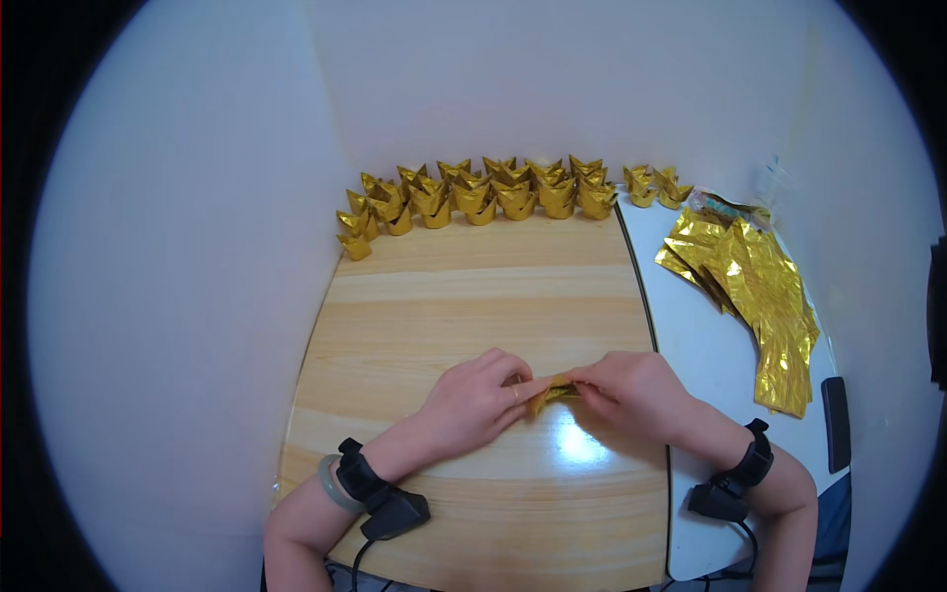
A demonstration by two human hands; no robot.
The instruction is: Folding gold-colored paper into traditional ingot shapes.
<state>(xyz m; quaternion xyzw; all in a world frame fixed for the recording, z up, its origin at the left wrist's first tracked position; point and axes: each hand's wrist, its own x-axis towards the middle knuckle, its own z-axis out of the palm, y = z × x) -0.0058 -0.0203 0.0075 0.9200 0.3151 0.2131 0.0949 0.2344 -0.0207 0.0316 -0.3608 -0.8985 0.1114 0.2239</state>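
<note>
A small folded piece of gold foil paper [558,393] is low over the front half of the wooden table, between my two hands. My left hand [472,400] grips its left end, the index finger stretched along it and the other fingers curled. At the right end, my right hand [636,393] pinches the paper between thumb and bent fingers. Part of the piece is covered by my fingers, so its full shape is hidden. Along the far edge stand rows of folded gold paper ingots [476,200], boat-shaped with pointed tips.
Two more gold ingots [656,185] stand on the white table [710,444] to the right. A fanned pile of gold foil sheets [760,286] lies there, beside a dark flat bar [836,424]. Pale walls close in the wooden table [473,296] at the back and left.
</note>
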